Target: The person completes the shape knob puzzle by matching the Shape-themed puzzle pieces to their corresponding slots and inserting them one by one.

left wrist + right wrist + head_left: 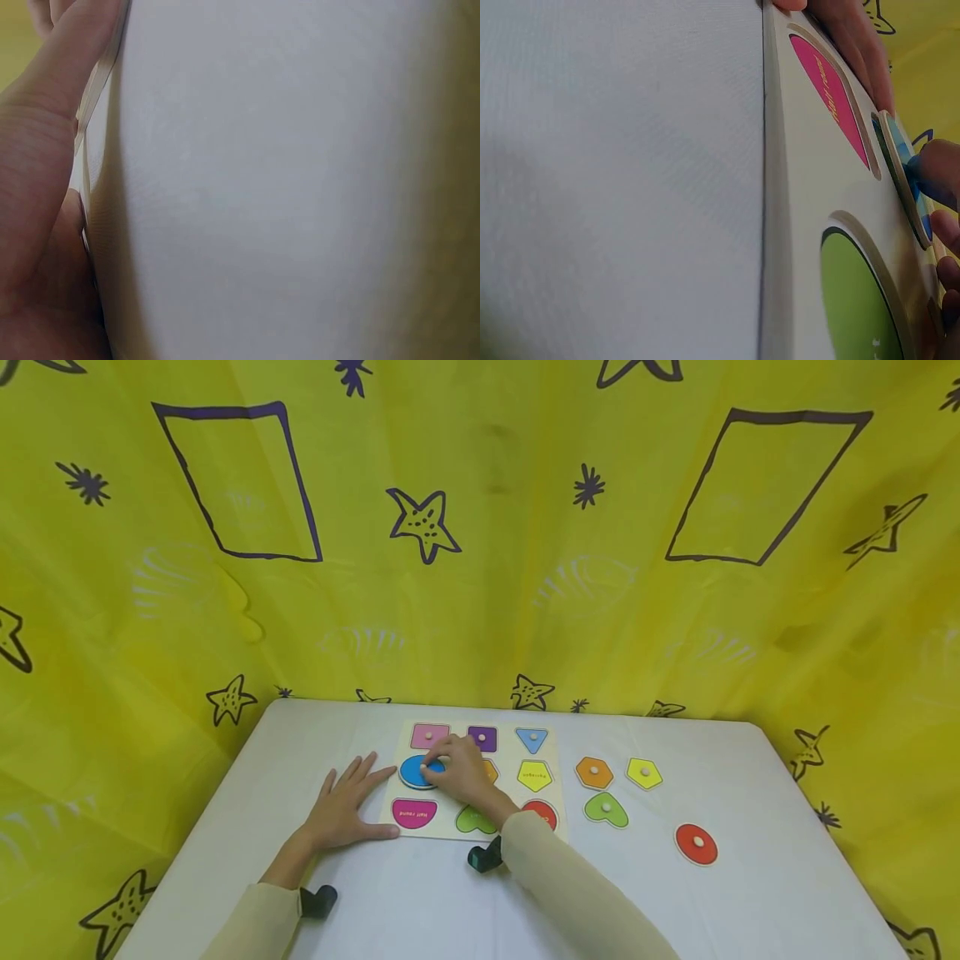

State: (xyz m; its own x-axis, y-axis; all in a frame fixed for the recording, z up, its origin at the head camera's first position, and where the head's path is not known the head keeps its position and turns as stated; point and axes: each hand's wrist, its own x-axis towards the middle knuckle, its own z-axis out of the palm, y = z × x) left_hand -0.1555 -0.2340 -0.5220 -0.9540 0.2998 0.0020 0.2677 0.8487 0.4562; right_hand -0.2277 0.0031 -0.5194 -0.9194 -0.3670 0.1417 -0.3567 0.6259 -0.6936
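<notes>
A pale shape-puzzle board (447, 817) lies on the table. My right hand (463, 772) is over its left part, thumb and fingers pinching the knob of a blue oval puzzle piece (411, 770). In the right wrist view the blue piece (900, 165) sits tilted at its recess, one edge raised above the board. Spread flat, my left hand (339, 814) rests on the table with thumb and fingertip at the board's left edge. Pink (420, 737), purple (487, 733) and light blue triangle (532, 744) pieces with knobs sit in the far row.
Right of the board lie loose knobbed pieces: an orange hexagon (588, 778), a yellow pentagon (637, 778), a green heart (597, 814) and a red circle (692, 853). The near row's half-round recess (414, 815) shows its printed label. A yellow patterned curtain (487, 610) hangs behind the white table (420, 902).
</notes>
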